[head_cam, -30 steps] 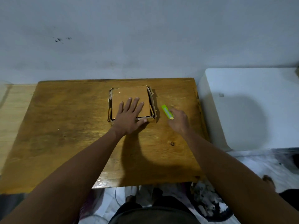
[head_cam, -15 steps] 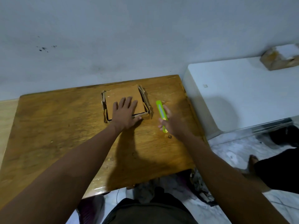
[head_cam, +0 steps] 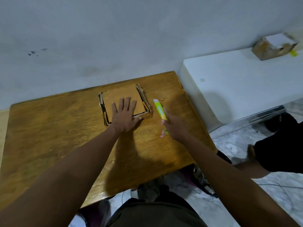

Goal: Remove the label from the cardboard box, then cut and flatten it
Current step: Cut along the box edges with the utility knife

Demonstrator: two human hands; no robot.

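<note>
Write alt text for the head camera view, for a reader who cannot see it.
A person's left hand presses flat on a flattened cardboard box on a wooden table, while the right hand holds a green utility knife just right of it. A white surface beside the table carries another small box.

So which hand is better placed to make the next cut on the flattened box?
The right hand: it grips the green utility knife just right of the cardboard box. The left hand lies flat on the box, pinning it down.
</note>
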